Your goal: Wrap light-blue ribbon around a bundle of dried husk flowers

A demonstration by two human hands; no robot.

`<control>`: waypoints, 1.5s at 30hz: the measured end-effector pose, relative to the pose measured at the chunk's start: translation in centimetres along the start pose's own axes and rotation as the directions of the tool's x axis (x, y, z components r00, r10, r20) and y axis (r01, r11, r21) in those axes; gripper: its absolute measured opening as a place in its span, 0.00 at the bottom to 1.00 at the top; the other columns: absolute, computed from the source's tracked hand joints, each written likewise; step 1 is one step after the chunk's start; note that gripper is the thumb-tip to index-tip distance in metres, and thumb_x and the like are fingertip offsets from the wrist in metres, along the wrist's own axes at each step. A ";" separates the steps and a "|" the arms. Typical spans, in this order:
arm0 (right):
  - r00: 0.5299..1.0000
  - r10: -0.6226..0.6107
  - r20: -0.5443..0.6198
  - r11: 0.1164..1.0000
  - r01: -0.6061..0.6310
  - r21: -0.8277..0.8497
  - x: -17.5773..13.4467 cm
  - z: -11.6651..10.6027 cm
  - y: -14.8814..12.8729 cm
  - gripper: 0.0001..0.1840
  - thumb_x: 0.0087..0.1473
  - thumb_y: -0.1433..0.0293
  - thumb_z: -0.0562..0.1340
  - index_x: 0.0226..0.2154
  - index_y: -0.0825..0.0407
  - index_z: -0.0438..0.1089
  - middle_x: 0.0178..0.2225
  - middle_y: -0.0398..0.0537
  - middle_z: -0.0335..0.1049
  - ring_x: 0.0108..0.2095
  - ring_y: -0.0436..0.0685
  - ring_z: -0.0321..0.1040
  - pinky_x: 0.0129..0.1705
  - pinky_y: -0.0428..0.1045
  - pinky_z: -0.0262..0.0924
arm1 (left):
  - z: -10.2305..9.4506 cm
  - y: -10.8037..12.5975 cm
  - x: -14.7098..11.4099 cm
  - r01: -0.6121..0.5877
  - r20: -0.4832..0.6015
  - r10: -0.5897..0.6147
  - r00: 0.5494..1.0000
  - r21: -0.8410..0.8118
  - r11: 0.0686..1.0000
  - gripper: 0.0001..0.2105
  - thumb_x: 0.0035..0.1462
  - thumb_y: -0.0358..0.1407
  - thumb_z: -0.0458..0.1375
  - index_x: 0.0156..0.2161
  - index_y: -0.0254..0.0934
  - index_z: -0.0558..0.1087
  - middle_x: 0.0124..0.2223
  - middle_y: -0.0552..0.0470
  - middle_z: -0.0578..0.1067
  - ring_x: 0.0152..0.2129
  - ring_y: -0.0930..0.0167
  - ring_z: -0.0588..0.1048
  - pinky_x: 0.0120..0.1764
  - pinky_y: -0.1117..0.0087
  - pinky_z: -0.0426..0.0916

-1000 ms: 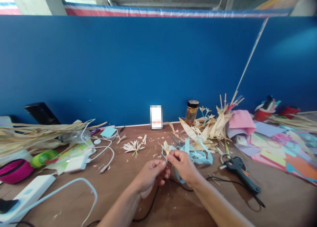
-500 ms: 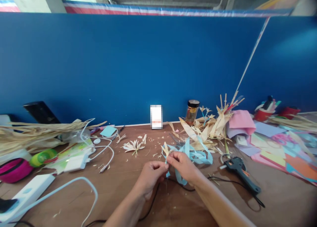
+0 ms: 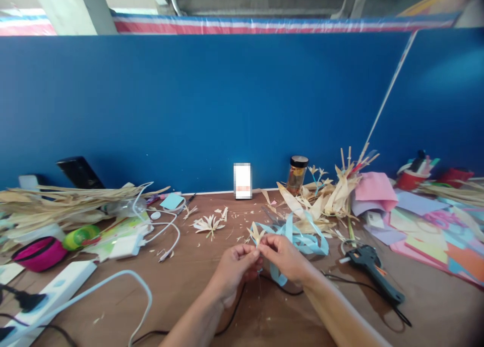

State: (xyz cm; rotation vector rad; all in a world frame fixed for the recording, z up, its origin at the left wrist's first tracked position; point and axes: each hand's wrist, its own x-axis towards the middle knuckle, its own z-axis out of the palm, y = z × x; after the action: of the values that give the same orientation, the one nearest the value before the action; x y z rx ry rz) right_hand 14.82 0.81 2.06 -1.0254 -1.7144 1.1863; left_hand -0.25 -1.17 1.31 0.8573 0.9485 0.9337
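Observation:
A small pale corn-husk flower (image 3: 256, 232) stands petals-up between my hands over the brown table. My right hand (image 3: 284, 257) pinches its base with thumb and forefinger. Against it, my left hand (image 3: 237, 267) is closed, thumb on forefinger, at the short stem under the petals; a bit of light blue shows below these fingers. Their grip hides most of the stem. Light blue ribbon (image 3: 321, 245) lies in loops just beyond and beside my right hand. Another husk flower (image 3: 209, 225) rests on the table to the left, with scraps around it.
A glue gun (image 3: 374, 271) lies at right, its black cord running under my hands. Dried husks (image 3: 336, 198), a lidded jar (image 3: 297, 174) and coloured paper (image 3: 427, 248) are at back and right. A power strip (image 3: 62, 294) and white cables sit at left.
My left fingers have risen to the flower's base and now meet my right fingers; the blue strip below them shows less. The whole view has shifted slightly.

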 end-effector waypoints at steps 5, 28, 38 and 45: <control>1.000 -0.022 0.004 0.999 0.023 -0.045 0.0 0.0 0.0 0.11 0.50 0.67 0.55 0.20 0.54 0.63 0.22 0.41 0.62 0.26 0.49 0.58 0.30 0.44 0.54 | 0.4 0.5 -0.4 0.003 -0.058 -0.002 0.998 0.013 1.000 0.16 0.39 0.39 0.64 0.35 0.33 0.73 0.28 0.50 0.72 0.23 0.75 0.70 0.27 0.75 0.64; 0.996 -0.038 -0.082 0.983 0.023 -0.181 0.4 0.6 2.3 0.11 0.49 0.68 0.55 0.20 0.56 0.65 0.17 0.38 0.57 0.21 0.46 0.52 0.25 0.41 0.50 | -0.5 0.3 0.9 -0.244 -0.044 0.318 0.947 0.545 0.802 0.14 0.43 0.40 0.57 0.32 0.32 0.77 0.19 0.52 0.72 0.20 0.70 0.67 0.23 0.74 0.60; 0.986 -0.053 -0.157 0.982 0.023 -0.187 0.4 1.0 2.0 0.12 0.49 0.68 0.55 0.19 0.55 0.64 0.18 0.38 0.58 0.22 0.47 0.54 0.25 0.42 0.50 | -0.5 0.1 1.3 -0.273 -0.041 0.366 0.930 0.590 0.760 0.13 0.45 0.38 0.56 0.32 0.32 0.77 0.21 0.51 0.75 0.22 0.68 0.71 0.27 0.72 0.63; 0.977 -0.001 -0.212 0.985 -0.035 -0.166 0.3 1.3 2.0 0.11 0.48 0.67 0.56 0.21 0.56 0.67 0.17 0.39 0.59 0.21 0.47 0.55 0.24 0.42 0.50 | 0.0 -0.1 1.6 -0.300 -0.064 0.427 0.902 0.618 0.726 0.12 0.45 0.37 0.56 0.32 0.32 0.78 0.28 0.49 0.78 0.27 0.65 0.73 0.30 0.71 0.64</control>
State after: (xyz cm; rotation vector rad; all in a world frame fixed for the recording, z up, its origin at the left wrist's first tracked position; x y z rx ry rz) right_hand 13.86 1.19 -0.08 -1.2255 -1.6602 0.9167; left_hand 0.20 0.30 0.77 1.5597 1.3147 1.0893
